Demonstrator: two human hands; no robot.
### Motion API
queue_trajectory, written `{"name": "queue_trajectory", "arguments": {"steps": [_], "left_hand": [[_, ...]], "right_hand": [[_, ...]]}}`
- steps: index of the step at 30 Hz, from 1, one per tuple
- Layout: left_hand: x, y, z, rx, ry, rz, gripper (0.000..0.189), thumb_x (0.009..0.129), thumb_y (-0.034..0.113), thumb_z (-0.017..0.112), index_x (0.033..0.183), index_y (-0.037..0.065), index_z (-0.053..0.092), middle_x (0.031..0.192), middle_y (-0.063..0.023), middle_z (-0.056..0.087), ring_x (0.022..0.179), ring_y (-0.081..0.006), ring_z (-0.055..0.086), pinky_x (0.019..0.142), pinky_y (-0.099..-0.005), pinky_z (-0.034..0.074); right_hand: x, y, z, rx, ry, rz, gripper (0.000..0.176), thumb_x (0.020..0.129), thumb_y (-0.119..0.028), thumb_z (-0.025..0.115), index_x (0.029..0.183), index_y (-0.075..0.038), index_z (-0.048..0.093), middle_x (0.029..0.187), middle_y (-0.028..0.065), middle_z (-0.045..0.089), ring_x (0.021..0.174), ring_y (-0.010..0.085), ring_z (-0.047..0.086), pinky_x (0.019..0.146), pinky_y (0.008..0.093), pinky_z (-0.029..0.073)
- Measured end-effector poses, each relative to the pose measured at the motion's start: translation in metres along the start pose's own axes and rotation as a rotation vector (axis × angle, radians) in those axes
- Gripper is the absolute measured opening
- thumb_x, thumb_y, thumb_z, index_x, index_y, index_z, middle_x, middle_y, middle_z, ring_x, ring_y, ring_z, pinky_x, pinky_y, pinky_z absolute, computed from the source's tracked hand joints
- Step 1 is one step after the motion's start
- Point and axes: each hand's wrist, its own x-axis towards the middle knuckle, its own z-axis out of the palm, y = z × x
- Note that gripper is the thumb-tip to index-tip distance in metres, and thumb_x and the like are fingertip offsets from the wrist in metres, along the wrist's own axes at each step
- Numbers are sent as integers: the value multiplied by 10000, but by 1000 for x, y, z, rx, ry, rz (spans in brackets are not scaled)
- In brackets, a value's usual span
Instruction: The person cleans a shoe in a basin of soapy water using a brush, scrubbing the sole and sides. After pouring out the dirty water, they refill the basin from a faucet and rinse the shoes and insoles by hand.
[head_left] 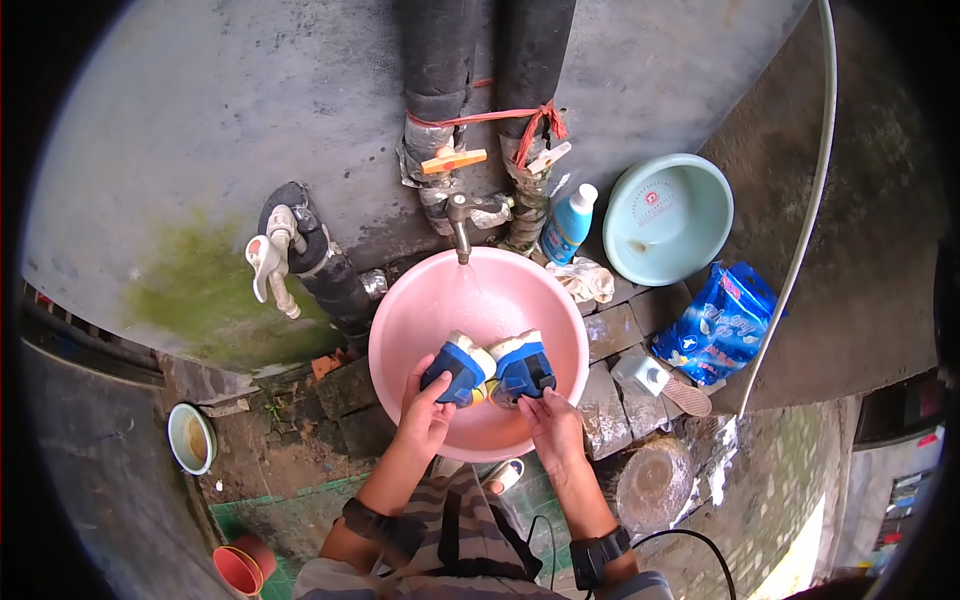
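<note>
Two small blue shoes with white toes and black straps are held side by side over a pink basin (400, 300). My left hand (426, 412) is closed around the left shoe (460, 368). The right shoe (522, 362) is gripped at its near end by my right hand (552, 422), thumb and fingers pinching it. Above the basin's far rim a metal tap (460, 228) points down, and water seems to run from it into the basin. Parts of both shoes nearest me are covered by my fingers.
Right of the basin stand a blue bottle (570, 226), a pale green basin (622, 255) leaning on the wall, a blue detergent bag (715, 322) and a brush (688, 394). A hose (806, 215) hangs at right. Pipes with valves (454, 160) rise behind.
</note>
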Motion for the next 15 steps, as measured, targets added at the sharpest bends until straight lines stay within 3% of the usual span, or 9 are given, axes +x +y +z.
{"name": "queue_trajectory", "arguments": {"steps": [4,6,8,11,14,15], "left_hand": [[-1,-4,0,2,-18,10,448,788,63,597,1162,242,428,1072,8,488,941,-117,495,707,-267,421],[-4,-3,4,-3,-27,31,426,803,62,579,1161,251,444,1064,17,498,926,-110,507,682,-276,426],[-10,-3,10,-5,-98,3,453,802,53,572,1176,244,401,1125,19,426,976,-131,454,789,-331,413],[-12,-9,15,19,-134,-7,458,809,54,562,1184,241,376,1167,19,367,1023,-147,423,814,-396,413],[-7,-19,15,16,-129,21,479,806,47,562,1188,245,351,1207,6,305,1071,-158,384,842,-448,408],[-6,-22,16,18,-132,19,479,806,47,562,1188,245,351,1207,6,305,1071,-158,384,842,-448,408]], "right_hand": [[4,2,11,67,-43,5,61,854,-74,504,867,-16,490,838,46,532,804,167,579,820,311,479],[8,7,12,56,-38,33,93,848,-74,502,881,9,476,878,121,537,888,239,559,866,352,456],[7,9,13,61,-61,55,91,839,-69,515,878,1,471,890,113,534,905,237,561,869,349,453],[2,12,21,43,-58,78,84,832,-53,515,887,-6,472,887,93,537,920,232,564,872,350,451],[-1,13,25,-3,-15,98,79,825,-78,537,887,-52,495,858,45,549,852,179,570,775,304,472],[-2,12,27,-44,-13,117,66,823,-110,555,857,-79,507,771,2,522,744,126,542,663,258,447]]}}
